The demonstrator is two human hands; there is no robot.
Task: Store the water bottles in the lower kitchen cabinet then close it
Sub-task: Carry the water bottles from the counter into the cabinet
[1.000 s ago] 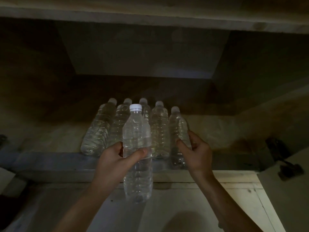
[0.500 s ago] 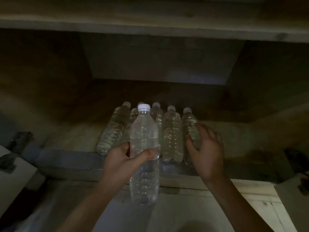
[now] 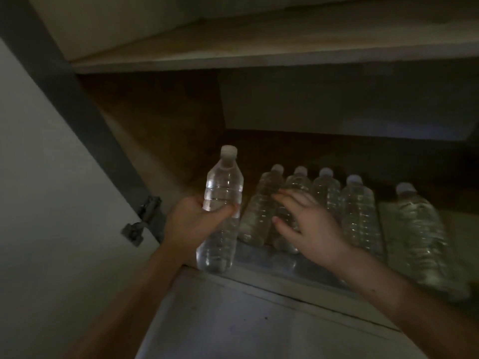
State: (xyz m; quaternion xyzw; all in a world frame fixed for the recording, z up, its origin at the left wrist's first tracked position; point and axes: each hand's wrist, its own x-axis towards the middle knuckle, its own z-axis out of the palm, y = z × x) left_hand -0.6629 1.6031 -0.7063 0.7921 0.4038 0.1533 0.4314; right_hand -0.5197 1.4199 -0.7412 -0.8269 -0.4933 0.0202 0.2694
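Clear bottle point(image 3: 224, 185) gripped in left hand point(image 3: 191, 224); right hand point(image 3: 311, 229) splayed at bottle row point(image 3: 359, 211).

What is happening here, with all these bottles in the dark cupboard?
A person is storing water bottles in a low cabinet. The left hand grips one upright bottle at the front edge. The right hand, fingers spread, reaches over a row of four bottles standing inside; a fifth bottle stands apart to the right. The cabinet door is open on the left.
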